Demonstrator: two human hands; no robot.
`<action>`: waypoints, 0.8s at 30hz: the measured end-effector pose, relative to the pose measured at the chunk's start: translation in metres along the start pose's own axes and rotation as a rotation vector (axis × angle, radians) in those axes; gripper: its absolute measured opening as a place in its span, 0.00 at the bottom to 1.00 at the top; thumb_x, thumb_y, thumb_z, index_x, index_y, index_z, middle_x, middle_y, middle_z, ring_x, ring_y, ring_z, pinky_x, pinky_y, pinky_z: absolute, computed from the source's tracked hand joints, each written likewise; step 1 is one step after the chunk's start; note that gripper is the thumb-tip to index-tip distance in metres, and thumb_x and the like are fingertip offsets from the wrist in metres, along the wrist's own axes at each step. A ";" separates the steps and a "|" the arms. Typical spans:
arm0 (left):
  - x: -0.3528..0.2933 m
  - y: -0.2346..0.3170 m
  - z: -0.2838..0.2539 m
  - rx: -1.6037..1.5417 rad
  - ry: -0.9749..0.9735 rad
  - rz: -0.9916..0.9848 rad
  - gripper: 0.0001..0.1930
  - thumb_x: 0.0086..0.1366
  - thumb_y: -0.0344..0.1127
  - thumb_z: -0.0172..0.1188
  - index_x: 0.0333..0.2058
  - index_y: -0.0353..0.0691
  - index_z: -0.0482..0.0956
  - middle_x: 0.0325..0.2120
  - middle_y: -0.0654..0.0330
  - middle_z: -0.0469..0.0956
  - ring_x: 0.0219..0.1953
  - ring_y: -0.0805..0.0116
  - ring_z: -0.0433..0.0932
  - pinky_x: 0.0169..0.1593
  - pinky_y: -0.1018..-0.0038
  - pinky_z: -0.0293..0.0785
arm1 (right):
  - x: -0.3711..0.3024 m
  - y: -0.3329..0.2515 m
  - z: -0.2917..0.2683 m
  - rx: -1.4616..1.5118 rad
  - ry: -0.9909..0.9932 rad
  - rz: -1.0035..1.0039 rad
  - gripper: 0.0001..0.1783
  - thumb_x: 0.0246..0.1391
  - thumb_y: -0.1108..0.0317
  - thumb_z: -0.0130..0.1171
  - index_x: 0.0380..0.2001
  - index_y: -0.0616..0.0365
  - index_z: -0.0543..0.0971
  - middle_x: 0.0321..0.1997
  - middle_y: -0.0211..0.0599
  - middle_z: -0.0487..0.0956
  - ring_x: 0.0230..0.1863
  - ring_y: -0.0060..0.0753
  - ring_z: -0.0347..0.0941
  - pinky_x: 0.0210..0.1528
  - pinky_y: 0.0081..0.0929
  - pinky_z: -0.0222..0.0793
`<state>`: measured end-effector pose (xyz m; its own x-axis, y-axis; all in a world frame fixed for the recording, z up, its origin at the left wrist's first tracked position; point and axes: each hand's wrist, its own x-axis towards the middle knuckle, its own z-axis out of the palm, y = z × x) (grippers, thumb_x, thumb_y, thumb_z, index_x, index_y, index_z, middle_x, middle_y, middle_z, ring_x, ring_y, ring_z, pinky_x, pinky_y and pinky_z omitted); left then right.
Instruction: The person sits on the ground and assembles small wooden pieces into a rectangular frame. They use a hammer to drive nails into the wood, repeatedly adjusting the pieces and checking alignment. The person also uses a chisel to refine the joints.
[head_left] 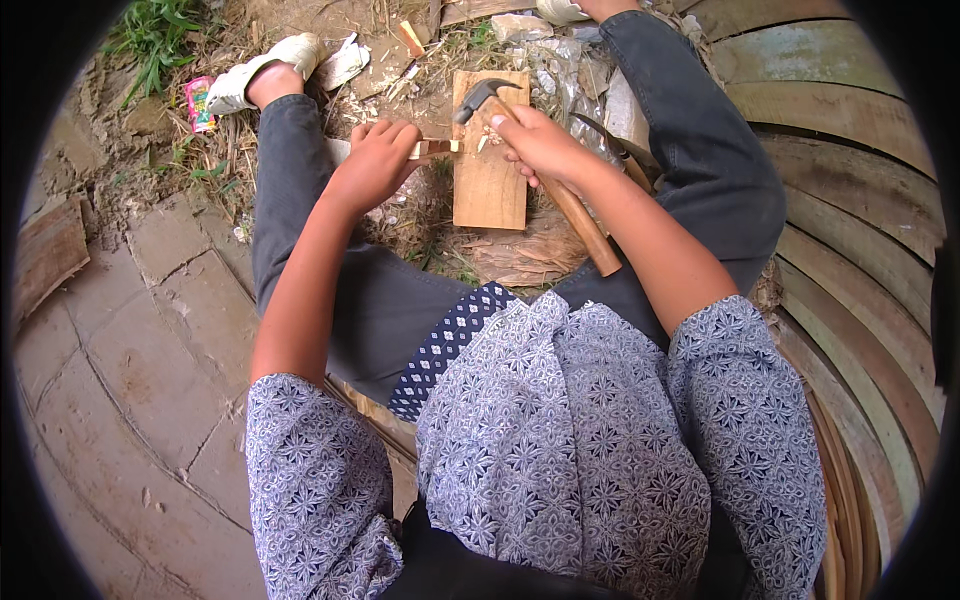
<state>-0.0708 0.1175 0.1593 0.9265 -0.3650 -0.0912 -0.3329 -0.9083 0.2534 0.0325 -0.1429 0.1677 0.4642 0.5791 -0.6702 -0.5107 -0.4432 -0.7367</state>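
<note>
Hammer (577, 215) over a wooden board (490, 195).
Wood chips (388, 82) lie at the board's 10 o'clock, a pink sachet (199, 105) at 9; the right hand (540, 147), clamped around the hammer, hides the board's 3 o'clock edge. Hammer head aims at 11, butt at 5. The left hand (375, 165) grips a wooden strip (436, 147), axis 9–3.

We're outside in a yard: grass (152, 42) and dirt (75, 135) beyond the board's far left corner, paving (135, 375) nearer.
</note>
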 end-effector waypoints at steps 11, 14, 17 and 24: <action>0.030 0.025 0.107 -0.945 0.355 -0.890 0.29 0.74 0.58 0.51 0.47 0.31 0.78 0.43 0.38 0.82 0.46 0.46 0.82 0.51 0.60 0.74 | -0.089 -0.034 -0.058 -0.623 -0.151 0.074 0.24 0.62 0.67 0.50 0.60 0.64 0.71 0.34 0.34 0.78 0.23 0.23 0.74 0.26 0.25 0.74; 0.035 0.040 0.114 -0.625 0.211 -0.966 0.34 0.73 0.63 0.47 0.48 0.31 0.80 0.47 0.39 0.82 0.49 0.42 0.81 0.56 0.50 0.70 | -0.091 -0.063 -0.053 -0.942 -0.351 0.302 0.27 0.62 0.66 0.49 0.63 0.65 0.69 0.34 0.38 0.80 0.23 0.29 0.78 0.25 0.30 0.77; 0.034 0.043 0.106 -0.394 0.061 -0.947 0.38 0.71 0.68 0.44 0.45 0.33 0.83 0.44 0.42 0.83 0.49 0.42 0.81 0.56 0.47 0.69 | -0.082 -0.096 -0.031 -1.132 -0.434 0.502 0.24 0.62 0.66 0.49 0.59 0.64 0.71 0.33 0.40 0.81 0.24 0.31 0.79 0.27 0.33 0.78; 0.043 0.050 0.096 -0.614 0.024 -0.967 0.40 0.64 0.74 0.50 0.45 0.39 0.87 0.41 0.43 0.85 0.46 0.45 0.84 0.50 0.55 0.77 | 0.003 -0.124 -0.033 -1.274 -1.028 0.276 0.11 0.64 0.65 0.55 0.36 0.60 0.82 0.31 0.32 0.83 0.30 0.23 0.80 0.32 0.25 0.76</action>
<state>-0.0644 0.0363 0.0753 0.7537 0.4417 -0.4866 0.6559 -0.5515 0.5154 0.1211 -0.1087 0.2539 -0.4384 0.3438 -0.8304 0.6300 -0.5414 -0.5568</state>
